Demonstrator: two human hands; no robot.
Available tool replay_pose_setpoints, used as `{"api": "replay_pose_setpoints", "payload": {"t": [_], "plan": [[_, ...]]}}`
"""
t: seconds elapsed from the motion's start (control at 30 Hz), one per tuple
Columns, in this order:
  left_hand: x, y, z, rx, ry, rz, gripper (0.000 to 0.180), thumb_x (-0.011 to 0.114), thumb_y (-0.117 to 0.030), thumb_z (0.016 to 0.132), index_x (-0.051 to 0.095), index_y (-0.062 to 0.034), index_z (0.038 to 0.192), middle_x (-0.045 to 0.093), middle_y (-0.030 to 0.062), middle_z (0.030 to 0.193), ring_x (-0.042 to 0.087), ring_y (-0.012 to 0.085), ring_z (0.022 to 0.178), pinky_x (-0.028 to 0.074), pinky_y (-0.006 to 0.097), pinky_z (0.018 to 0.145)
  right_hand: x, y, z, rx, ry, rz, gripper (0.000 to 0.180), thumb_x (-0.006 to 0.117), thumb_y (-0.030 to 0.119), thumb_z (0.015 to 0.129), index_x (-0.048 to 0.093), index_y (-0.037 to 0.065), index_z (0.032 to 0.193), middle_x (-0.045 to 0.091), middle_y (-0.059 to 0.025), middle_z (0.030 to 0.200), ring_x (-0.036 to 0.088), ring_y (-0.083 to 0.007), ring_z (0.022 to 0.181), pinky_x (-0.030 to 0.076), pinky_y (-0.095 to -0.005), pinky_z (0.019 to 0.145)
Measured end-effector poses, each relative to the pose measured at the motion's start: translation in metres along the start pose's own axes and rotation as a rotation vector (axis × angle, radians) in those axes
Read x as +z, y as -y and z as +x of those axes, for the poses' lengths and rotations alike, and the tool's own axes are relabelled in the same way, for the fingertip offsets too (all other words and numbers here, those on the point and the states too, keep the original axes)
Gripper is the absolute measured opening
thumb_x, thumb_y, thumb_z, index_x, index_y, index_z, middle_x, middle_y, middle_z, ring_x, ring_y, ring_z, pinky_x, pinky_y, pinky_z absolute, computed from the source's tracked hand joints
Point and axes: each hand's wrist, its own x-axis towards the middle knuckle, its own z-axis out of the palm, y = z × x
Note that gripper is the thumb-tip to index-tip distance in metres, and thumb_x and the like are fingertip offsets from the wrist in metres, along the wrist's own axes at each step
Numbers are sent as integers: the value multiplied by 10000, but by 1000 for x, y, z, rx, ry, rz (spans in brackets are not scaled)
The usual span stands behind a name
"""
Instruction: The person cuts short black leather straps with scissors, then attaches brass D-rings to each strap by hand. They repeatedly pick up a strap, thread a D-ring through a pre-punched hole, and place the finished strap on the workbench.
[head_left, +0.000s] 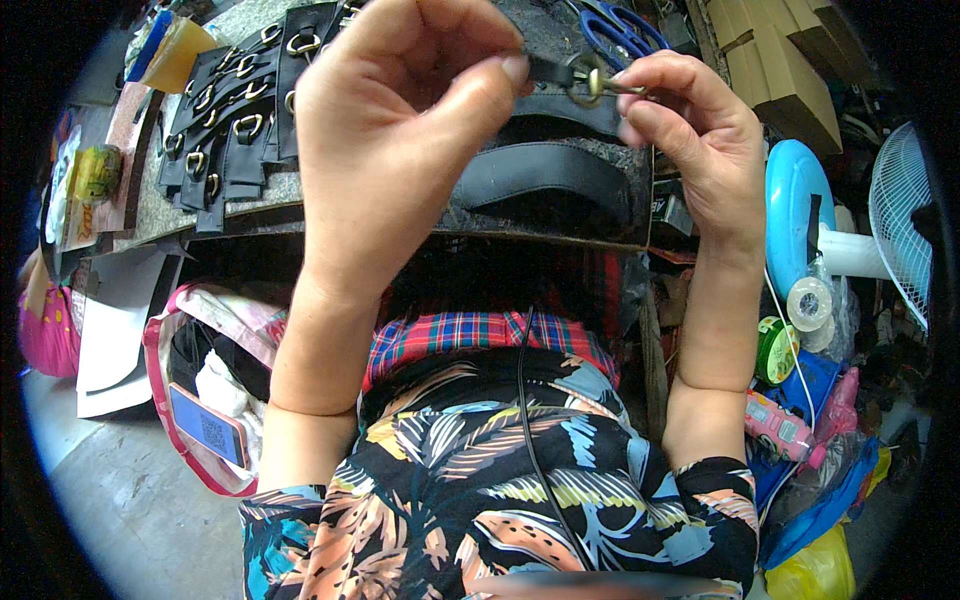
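My left hand (400,130) is raised over the bench, its thumb and fingers pinching the end of a short black strap (547,70). From the strap's other end hangs a brass-coloured metal clasp (592,86) with a ring; its exact shape is blurred. The thumb and forefinger of my right hand (700,125) close on the clasp's thin outer end. Below both hands, a wide curved black leather strap (545,172) lies on the bench. To the left are several black straps with metal D-rings (246,125), laid in rows.
Blue-handled scissors (615,40) lie beyond my right hand. Cardboard boxes (780,80) stand at the far right. Closer on that side are a fan (895,225), a blue round stool (795,205) and a pink bottle (780,425). A phone (208,425) rests in a bag at my left.
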Motion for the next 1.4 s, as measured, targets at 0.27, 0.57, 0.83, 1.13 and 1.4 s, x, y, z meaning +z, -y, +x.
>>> {"api": "replay_pose_setpoints", "payload": {"t": [0.27, 0.57, 0.83, 1.13, 1.4], "plan": [[-1, 19, -47, 168, 186, 760, 143, 737, -45, 820, 635, -67, 917, 669, 111, 819, 664, 302, 763, 538, 402, 696, 17, -3, -36, 60, 85, -553, 149, 689, 19, 906, 720, -23, 1046, 698, -116, 1045, 676, -233, 1001, 518, -334, 892], [3, 30, -55, 485, 216, 973, 312, 718, -72, 724, 745, -112, 1032, 682, 36, 1070, 608, 249, 920, 546, 348, 776, 19, -5, -56, -69, -86, -576, 196, 697, -80, 834, 729, -2, 1011, 694, -129, 980, 694, -262, 940, 548, -340, 832], [1, 39, -57, 468, 243, 865, 284, 728, -28, 714, 756, -85, 991, 701, 30, 973, 617, 244, 872, 548, 341, 755, 15, -5, -61, -88, -68, -695, 180, 717, -100, 789, 741, -4, 940, 702, -111, 960, 691, -265, 954, 551, -339, 815], [-8, 36, -60, 470, 202, 879, 246, 751, -17, 719, 716, -77, 955, 703, 34, 942, 625, 263, 893, 544, 356, 776, 17, -14, -64, -57, -215, -626, 170, 718, -89, 814, 747, 12, 948, 729, -114, 1003, 700, -267, 966, 553, -340, 856], [-9, 37, -62, 465, 177, 903, 241, 777, -10, 727, 723, -94, 946, 711, 21, 964, 619, 266, 912, 539, 355, 787, 12, -14, -71, -66, -193, -663, 175, 699, -81, 818, 751, 18, 953, 724, -112, 1028, 692, -266, 974, 548, -356, 883]]}}
